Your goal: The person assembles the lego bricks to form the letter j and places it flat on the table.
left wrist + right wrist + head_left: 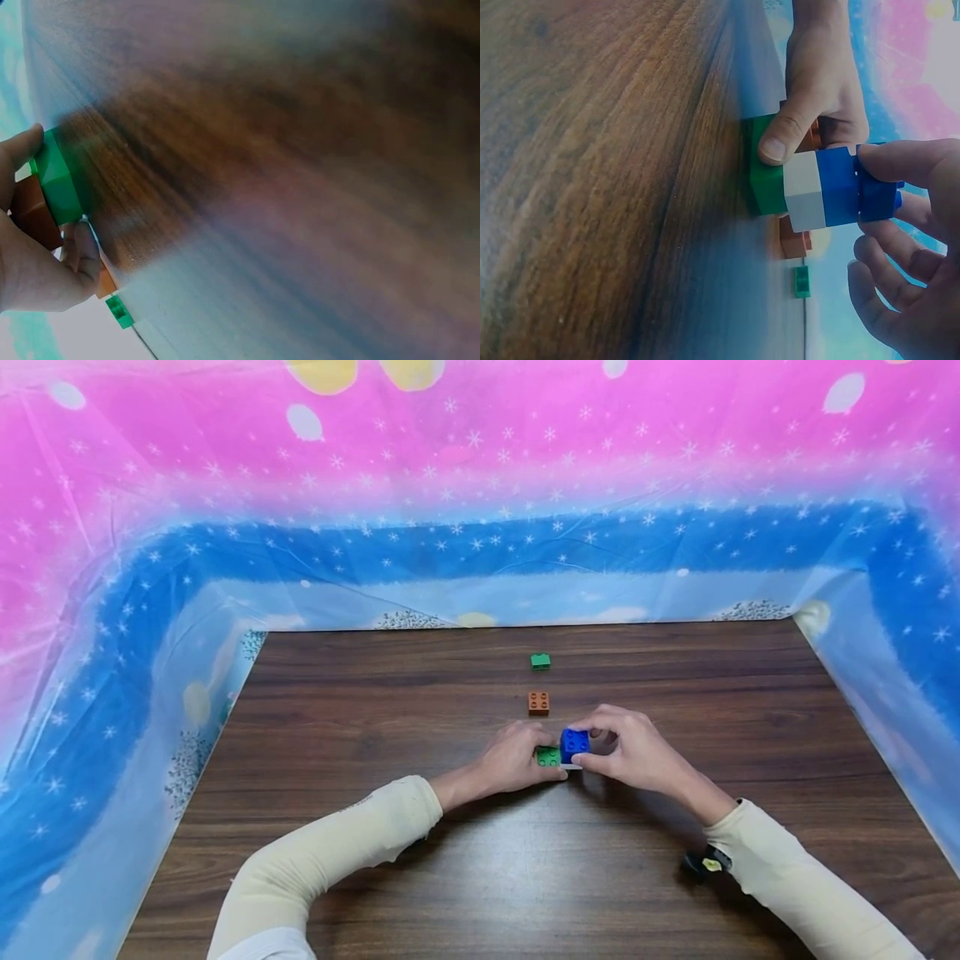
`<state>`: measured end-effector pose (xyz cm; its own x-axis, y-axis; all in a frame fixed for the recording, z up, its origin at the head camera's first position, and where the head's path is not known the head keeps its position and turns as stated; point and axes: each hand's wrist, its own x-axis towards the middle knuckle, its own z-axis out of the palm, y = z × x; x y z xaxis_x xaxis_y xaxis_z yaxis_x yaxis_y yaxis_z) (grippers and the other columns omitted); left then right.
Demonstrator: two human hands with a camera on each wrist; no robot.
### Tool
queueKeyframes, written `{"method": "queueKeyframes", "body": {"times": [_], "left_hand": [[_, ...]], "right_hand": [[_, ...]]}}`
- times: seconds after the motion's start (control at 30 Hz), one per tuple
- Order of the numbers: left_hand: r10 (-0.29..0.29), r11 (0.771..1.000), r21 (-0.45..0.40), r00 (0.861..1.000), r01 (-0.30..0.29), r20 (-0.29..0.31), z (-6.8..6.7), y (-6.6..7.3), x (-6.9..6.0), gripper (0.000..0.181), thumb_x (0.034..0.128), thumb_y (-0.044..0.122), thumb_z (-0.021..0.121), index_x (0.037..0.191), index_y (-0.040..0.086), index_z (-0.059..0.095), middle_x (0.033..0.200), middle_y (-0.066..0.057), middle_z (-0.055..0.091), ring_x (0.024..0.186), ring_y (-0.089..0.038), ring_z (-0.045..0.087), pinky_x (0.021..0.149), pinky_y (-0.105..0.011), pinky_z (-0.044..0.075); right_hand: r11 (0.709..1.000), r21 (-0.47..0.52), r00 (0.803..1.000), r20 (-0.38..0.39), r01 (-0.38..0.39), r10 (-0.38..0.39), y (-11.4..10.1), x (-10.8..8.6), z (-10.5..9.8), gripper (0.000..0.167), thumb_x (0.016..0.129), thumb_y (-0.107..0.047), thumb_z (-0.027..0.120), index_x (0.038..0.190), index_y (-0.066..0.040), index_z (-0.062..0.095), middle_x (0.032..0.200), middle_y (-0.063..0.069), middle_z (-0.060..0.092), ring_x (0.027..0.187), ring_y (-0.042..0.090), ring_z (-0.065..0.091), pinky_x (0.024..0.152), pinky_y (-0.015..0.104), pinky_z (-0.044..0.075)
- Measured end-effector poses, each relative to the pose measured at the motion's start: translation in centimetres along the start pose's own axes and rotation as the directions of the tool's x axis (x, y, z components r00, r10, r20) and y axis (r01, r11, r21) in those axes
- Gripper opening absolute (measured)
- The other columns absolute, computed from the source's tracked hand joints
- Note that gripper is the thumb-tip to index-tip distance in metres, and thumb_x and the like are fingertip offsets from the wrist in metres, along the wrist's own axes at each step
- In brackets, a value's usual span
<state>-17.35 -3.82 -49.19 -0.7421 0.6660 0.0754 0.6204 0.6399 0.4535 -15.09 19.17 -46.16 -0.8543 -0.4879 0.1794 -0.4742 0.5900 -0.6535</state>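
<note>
My left hand [513, 758] grips a green brick [548, 757] low on the table, thumb on one side in the right wrist view. A brown brick [34, 211] sits on that green brick, mostly within the left hand. Beside it, a white brick [804, 190] rises from the green one with a blue brick [837, 186] on top. My right hand [637, 750] pinches a second blue brick [877, 184] between thumb and fingers at the stack's top; a thin line shows between the two blue bricks, and whether they are fully joined I cannot tell.
Behind the hands, an orange-brown brick [538, 703] lies on the wooden table [390, 693], and farther back a small green brick [540, 662]. Patterned pink and blue cloth [480, 552] hangs around the table's back and sides. A black device [705, 863] is at the right wrist.
</note>
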Motion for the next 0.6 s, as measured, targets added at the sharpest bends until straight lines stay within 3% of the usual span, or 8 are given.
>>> {"method": "queueKeyframes", "body": {"times": [0.27,0.6], "left_hand": [[0.006,1.000,-0.002,1.000,-0.006,0.002,-0.07,-0.02,0.02,0.042,0.0864,0.043,0.082,0.115,0.013,0.078,0.095,0.004,0.072,0.075,-0.007,0.053,0.073,-0.028,0.041],[0.015,1.000,-0.003,1.000,-0.015,0.004,-0.14,-0.09,0.19,0.041,0.0860,0.042,0.082,0.114,0.012,0.078,0.097,0.003,0.073,0.074,-0.006,0.053,0.072,-0.028,0.041]], "right_hand": [[0.999,-0.043,0.999,0.047,-0.009,0.011,-0.52,0.58,-0.16,0.038,0.083,-0.019,0.086,0.118,-0.010,0.075,0.098,-0.003,0.065,0.082,0.010,0.064,0.071,0.029,0.056],[0.998,-0.065,0.998,0.049,-0.027,0.030,-0.26,0.55,-0.13,0.037,0.085,-0.021,0.085,0.119,-0.011,0.075,0.097,-0.003,0.065,0.083,0.012,0.063,0.069,0.028,0.052]]}}
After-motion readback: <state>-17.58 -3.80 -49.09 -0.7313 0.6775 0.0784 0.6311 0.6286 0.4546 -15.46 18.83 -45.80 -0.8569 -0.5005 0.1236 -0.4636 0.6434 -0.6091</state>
